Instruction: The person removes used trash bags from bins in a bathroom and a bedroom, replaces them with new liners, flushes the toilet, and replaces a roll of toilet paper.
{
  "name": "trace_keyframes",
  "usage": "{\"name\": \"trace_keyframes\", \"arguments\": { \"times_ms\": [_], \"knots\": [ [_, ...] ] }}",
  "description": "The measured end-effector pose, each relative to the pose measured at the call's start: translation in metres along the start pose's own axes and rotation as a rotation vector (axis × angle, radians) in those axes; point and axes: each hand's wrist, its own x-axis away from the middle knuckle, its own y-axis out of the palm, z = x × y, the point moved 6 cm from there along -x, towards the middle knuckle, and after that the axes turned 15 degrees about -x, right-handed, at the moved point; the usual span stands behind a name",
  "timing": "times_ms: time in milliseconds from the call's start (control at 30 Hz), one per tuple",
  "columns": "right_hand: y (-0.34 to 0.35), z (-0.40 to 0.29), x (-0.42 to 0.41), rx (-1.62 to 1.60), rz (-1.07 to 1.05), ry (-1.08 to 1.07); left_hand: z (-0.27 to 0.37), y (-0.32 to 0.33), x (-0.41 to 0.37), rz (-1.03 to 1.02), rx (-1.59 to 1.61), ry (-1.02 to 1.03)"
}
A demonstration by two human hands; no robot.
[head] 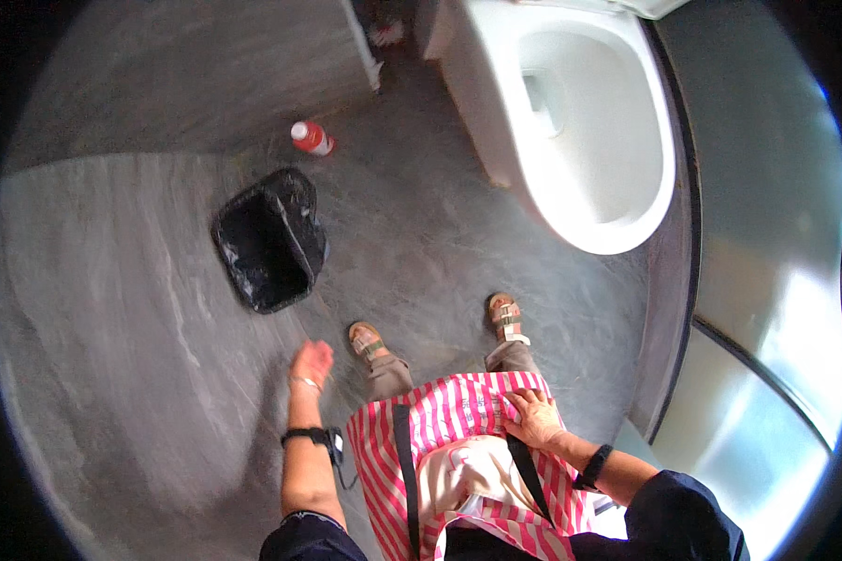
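Observation:
Over the front of my body hangs a pink-and-white striped apron (382, 449) with dark straps and some printed writing. My right hand (535, 418) rests on the apron near its edge, palm down with the fingers spread a little. My left hand (312, 362) is held out to the left above the floor, blurred, and nothing shows in it; its fingers are not clear. Ahead of that hand stands a black waste bin (266, 242) with a dark liner, its top uncovered.
A red bottle with a white cap (312, 138) stands on the grey floor beyond the bin. At the upper right is a white toilet (491, 133), its bowl uncovered. Grey walls rise at the left, and a glass partition (737, 231) runs along the right.

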Motion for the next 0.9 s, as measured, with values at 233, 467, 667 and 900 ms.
{"name": "trace_keyframes", "arguments": {
  "times_ms": [233, 467, 667, 900],
  "knots": [
    [-0.010, 0.024, 0.015, -0.186, 0.015, 0.142, -0.050, 0.100, 0.156, -0.022, -0.387, -0.141],
    [-0.002, 0.039, 0.067, -0.462, -0.252, 0.316, 0.008, 0.123, 0.243, -0.049, -0.634, -0.018],
    [0.013, 0.038, 0.207, -0.777, -0.364, 0.442, 0.040, 0.140, 0.276, -0.254, -0.741, 0.120],
    [0.117, 0.054, 0.295, -0.953, -0.146, 0.493, 0.133, 0.233, 0.348, -0.500, -0.781, 0.568]
  ]
}}
